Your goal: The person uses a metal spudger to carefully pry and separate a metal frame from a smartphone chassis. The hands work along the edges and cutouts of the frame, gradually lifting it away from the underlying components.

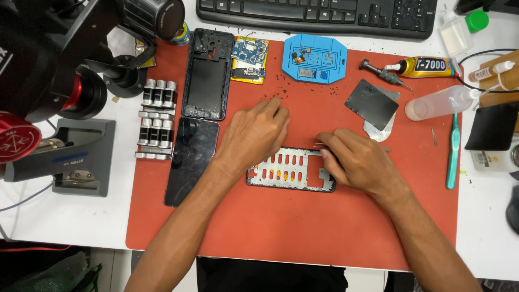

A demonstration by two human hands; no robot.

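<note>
left hand [253, 135] flat, palm down, right hand [354, 161] curled

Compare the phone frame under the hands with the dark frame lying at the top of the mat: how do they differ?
The slotted metal frame lies crosswise; the dark frame lies lengthwise. The slotted one is silvery with rows of oval cutouts showing red mat; the dark one has a solid black panel. Both hands, left hand and right hand, rest on the slotted one; the dark one lies untouched. Both lie flat.
</note>
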